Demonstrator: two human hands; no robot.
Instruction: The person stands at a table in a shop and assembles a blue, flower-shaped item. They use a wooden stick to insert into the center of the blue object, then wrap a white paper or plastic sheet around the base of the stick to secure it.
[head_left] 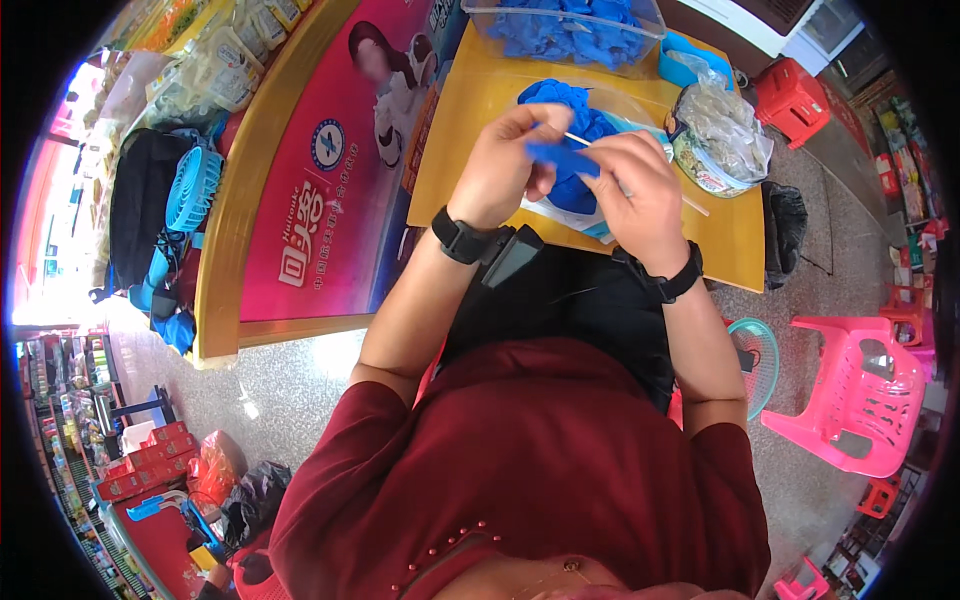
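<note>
Above the yellow table, my left hand (pixel 503 168) is closed with its fingers pinched on one end of a small blue cloth-like piece (pixel 560 157). My right hand (pixel 640 195) closes on the other end, so the piece stretches between the two. A thin white stick (pixel 577 139) shows beside the fingertips; which hand grips it I cannot tell. Under my hands lies a heap of blue pieces (pixel 575 195), partly hidden by them. Another slim pale stick (pixel 694 206) pokes out by my right wrist.
On the yellow table (pixel 450 130), a clear bin (pixel 565 40) of blue pieces stands at the back. A light-blue container (pixel 690 60) and a round tub (pixel 712 172) topped with plastic bags are at right. A pink-panelled counter (pixel 330 200) borders the left; a pink chair (pixel 865 400) stands right.
</note>
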